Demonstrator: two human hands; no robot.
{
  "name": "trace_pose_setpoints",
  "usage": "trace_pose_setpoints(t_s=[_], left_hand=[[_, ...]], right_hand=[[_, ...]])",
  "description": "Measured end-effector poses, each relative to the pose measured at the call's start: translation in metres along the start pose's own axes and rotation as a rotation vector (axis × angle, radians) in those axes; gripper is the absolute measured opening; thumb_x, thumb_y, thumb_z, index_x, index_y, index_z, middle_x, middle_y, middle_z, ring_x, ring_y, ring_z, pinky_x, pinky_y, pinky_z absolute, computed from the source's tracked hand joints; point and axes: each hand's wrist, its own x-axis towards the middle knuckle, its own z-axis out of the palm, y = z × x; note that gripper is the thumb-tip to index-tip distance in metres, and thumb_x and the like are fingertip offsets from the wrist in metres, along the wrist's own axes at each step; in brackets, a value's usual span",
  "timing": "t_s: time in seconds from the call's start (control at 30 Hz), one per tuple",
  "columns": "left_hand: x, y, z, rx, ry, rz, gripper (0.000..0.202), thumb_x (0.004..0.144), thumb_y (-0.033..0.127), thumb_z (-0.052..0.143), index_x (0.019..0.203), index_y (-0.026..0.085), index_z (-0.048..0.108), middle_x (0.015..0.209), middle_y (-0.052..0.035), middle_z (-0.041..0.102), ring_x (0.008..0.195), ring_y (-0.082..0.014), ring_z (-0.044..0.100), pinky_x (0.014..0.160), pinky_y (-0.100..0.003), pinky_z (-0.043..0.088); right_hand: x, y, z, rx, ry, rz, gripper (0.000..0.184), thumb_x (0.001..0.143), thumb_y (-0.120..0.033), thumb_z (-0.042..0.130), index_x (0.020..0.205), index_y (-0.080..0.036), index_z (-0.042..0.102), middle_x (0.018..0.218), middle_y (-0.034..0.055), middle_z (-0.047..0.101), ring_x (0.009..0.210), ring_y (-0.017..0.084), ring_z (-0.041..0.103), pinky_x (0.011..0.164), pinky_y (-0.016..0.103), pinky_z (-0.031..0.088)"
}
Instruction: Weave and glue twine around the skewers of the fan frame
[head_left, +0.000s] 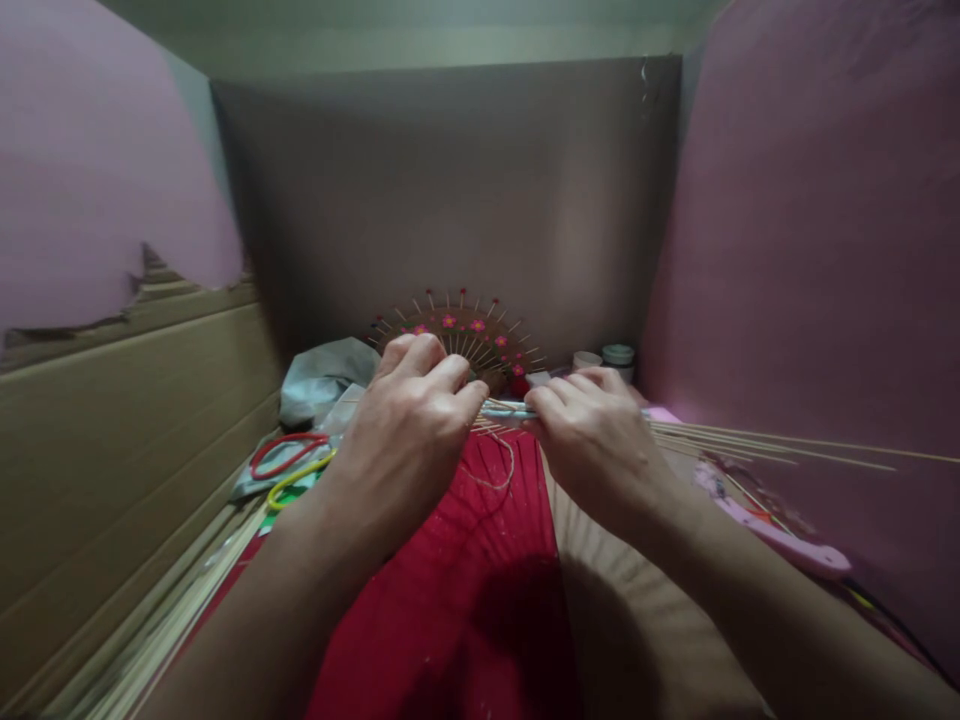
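Both of my hands are raised over the work surface with fingers curled. My left hand [416, 425] and my right hand [596, 430] are closed round opposite ends of a narrow pale-blue strip [508, 409], which shows in the short gap between them. Thin sticks cross or lie along the strip there; how they are joined is too small to tell. A bundle of long thin wooden sticks [720, 437] extends rightward from behind my right hand. A loop of thin string [512, 465] hangs just below the gap. My fingertips are hidden behind the knuckles.
A half-round fan-shaped ornament [463, 335] with pink flowers stands behind my hands. Red-and-yellow-handled scissors [289, 465] and a pale plastic bag [326, 380] lie left. A jar [618, 356] is behind right; a pink tool [780, 530] lies right. Cardboard [142, 450] walls the left side.
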Motion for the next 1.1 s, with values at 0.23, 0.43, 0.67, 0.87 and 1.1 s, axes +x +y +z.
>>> trace_pose_setpoints(t_s=[0.23, 0.43, 0.67, 0.87, 1.1], left_hand=[[0.002, 0.0, 0.004, 0.064, -0.077, 0.002, 0.023, 0.082, 0.009, 0.046, 0.077, 0.016, 0.067, 0.072, -0.0089, 0.059, 0.075, -0.0239, 0.048, 0.07, -0.039, 0.041], [-0.004, -0.016, -0.005, -0.005, -0.108, -0.037, 0.018, 0.086, 0.021, 0.05, 0.085, 0.018, 0.068, 0.077, -0.006, 0.062, 0.076, -0.0213, 0.051, 0.067, -0.034, 0.039], [-0.004, -0.014, -0.003, -0.046, -0.114, -0.037, 0.021, 0.087, 0.016, 0.048, 0.091, 0.016, 0.068, 0.078, -0.0063, 0.061, 0.076, -0.02, 0.049, 0.066, -0.031, 0.038], [-0.003, -0.014, 0.0, -0.085, -0.123, -0.025, 0.026, 0.088, 0.014, 0.042, 0.091, 0.015, 0.068, 0.076, -0.0067, 0.059, 0.075, -0.0191, 0.047, 0.066, -0.031, 0.037], [-0.003, -0.016, 0.001, -0.121, -0.149, -0.027, 0.026, 0.089, 0.015, 0.042, 0.081, 0.015, 0.067, 0.076, -0.0067, 0.058, 0.075, -0.0195, 0.046, 0.066, -0.031, 0.036]], right_hand=[[-0.002, 0.003, 0.002, 0.005, 0.05, -0.014, 0.015, 0.084, -0.011, 0.049, 0.072, -0.017, 0.054, 0.069, 0.0025, 0.061, 0.067, 0.019, 0.052, 0.08, 0.034, 0.029], [-0.003, 0.005, 0.002, 0.013, 0.02, 0.0, 0.011, 0.083, -0.012, 0.052, 0.074, -0.017, 0.054, 0.072, 0.002, 0.061, 0.07, 0.02, 0.053, 0.079, 0.034, 0.028], [-0.003, 0.004, 0.002, 0.008, 0.007, -0.001, 0.012, 0.084, -0.013, 0.051, 0.073, -0.018, 0.054, 0.073, 0.0027, 0.061, 0.07, 0.02, 0.053, 0.079, 0.034, 0.028], [-0.002, 0.003, 0.001, 0.03, -0.007, 0.005, 0.01, 0.082, -0.011, 0.052, 0.076, -0.017, 0.056, 0.074, 0.0027, 0.062, 0.071, 0.02, 0.054, 0.08, 0.034, 0.028], [-0.001, 0.001, 0.001, -0.003, -0.001, -0.001, 0.01, 0.083, -0.012, 0.053, 0.075, -0.017, 0.055, 0.073, 0.0029, 0.062, 0.071, 0.021, 0.055, 0.079, 0.035, 0.029]])
